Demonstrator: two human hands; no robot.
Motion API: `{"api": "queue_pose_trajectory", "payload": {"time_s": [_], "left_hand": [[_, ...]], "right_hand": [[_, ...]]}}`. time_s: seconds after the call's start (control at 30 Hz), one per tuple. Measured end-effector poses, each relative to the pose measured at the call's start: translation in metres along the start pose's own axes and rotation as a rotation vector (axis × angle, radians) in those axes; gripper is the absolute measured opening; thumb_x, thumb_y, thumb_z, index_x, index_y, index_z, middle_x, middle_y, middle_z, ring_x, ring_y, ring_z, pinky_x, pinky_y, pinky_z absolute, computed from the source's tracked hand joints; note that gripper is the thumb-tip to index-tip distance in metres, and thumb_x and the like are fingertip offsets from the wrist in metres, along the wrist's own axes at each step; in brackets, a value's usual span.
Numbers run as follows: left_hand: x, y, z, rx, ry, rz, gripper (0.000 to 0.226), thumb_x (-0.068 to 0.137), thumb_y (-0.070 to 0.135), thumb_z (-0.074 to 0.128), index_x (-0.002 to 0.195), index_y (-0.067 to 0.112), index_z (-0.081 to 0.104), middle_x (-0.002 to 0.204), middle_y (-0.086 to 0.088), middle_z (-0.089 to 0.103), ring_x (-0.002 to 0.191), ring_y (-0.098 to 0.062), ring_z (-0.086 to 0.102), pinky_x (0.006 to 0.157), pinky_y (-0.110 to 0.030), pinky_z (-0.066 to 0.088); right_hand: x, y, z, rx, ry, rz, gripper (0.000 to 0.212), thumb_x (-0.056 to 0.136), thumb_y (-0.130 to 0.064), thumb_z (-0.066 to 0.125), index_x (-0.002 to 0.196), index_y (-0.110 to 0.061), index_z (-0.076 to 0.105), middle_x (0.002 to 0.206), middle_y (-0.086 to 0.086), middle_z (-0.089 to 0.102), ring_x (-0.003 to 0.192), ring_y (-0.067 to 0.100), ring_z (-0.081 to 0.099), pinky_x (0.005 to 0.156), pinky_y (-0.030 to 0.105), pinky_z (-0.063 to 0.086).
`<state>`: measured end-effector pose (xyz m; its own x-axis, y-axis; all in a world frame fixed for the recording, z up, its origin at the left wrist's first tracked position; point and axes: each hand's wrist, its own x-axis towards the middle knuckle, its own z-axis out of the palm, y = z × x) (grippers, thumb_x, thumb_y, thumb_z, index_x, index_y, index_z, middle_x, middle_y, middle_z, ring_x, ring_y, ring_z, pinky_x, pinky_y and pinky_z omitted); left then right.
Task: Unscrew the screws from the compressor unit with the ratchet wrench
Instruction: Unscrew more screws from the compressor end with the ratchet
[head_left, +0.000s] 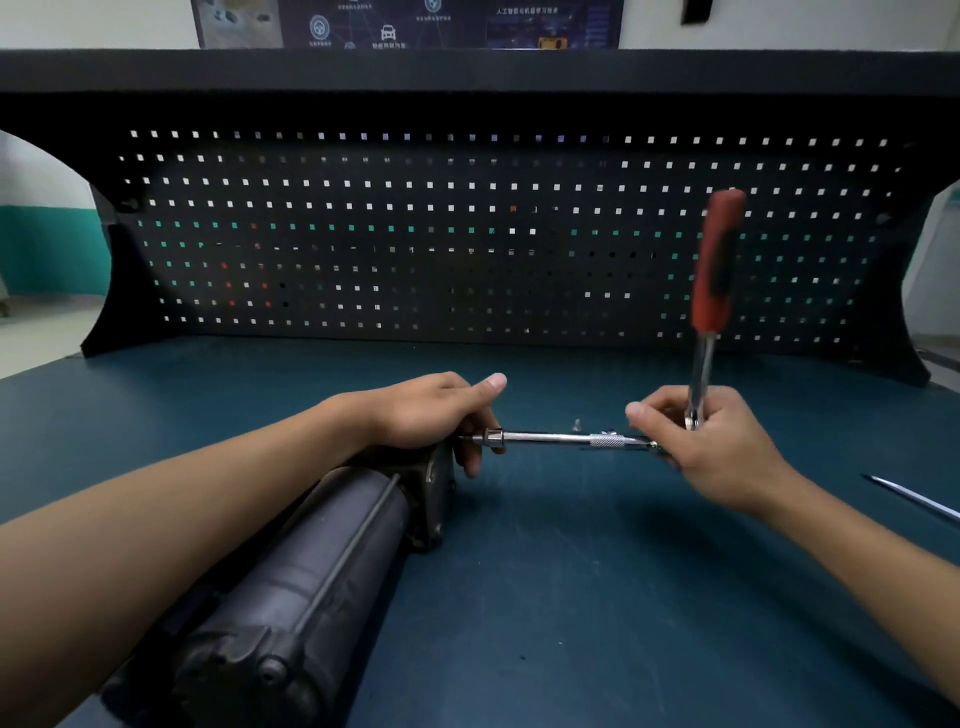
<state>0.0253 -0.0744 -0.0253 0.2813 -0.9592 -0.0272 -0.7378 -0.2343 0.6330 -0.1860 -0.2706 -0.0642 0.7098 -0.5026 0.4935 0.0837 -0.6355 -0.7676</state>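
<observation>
Both your hands are at work, one on the compressor and one on the wrench.
Your left hand (431, 410) curls over the end of the compressor (311, 561), which lies on the bench (571, 571). The wrench (716, 260) bar runs level past a small screw (576, 425) to your right hand (711, 441), which grips the head, red handle upright. A metal blade (914, 499) lies far right.

You face a dark teal surface (571, 597) backed by a black pegboard (467, 234) of small square holes, with pale and green light showing through them. A black shelf (467, 73) runs across above it. Higher up hangs what looks like a dark blue poster (405, 23). At your left, the white wall (47, 249) has a teal lower band above a pale floor (31, 338).
</observation>
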Motion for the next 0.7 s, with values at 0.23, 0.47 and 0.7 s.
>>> {"api": "queue_pose_trajectory", "payload": {"time_s": [0.23,0.47,0.7], "left_hand": [[-0.0021,0.0006,-0.0047,0.048,-0.007,-0.036,0.071,0.103,0.058,0.018,0.097,0.018,0.077,0.080,0.000,0.076,0.084,-0.009,0.063,0.099,-0.032,0.042],[-0.0039,0.0007,0.0014,0.154,-0.063,-0.018,0.048,0.104,0.049,0.037,0.094,0.019,0.072,0.077,0.004,0.074,0.065,-0.003,0.057,0.064,-0.013,0.044],[0.0013,0.0017,-0.0030,0.221,-0.028,-0.004,0.042,0.098,0.053,0.049,0.083,0.020,0.070,0.062,0.012,0.064,0.049,-0.002,0.045,0.051,-0.013,0.037]], "right_hand": [[-0.0032,0.0060,0.0018,-0.404,0.076,-0.459,0.021,0.090,-0.029,0.064,0.074,-0.018,0.071,0.062,-0.004,0.063,0.061,0.009,0.057,0.054,0.015,0.039],[-0.0046,0.0068,0.0069,-0.460,0.138,-0.637,0.033,0.092,-0.035,0.060,0.075,-0.012,0.076,0.056,-0.004,0.053,0.050,0.011,0.046,0.054,0.018,0.036],[-0.0047,0.0102,0.0065,-0.269,-0.084,-0.166,0.054,0.097,-0.050,0.054,0.055,-0.016,0.056,0.050,-0.008,0.035,0.046,0.009,0.032,0.048,0.020,0.025]]}}
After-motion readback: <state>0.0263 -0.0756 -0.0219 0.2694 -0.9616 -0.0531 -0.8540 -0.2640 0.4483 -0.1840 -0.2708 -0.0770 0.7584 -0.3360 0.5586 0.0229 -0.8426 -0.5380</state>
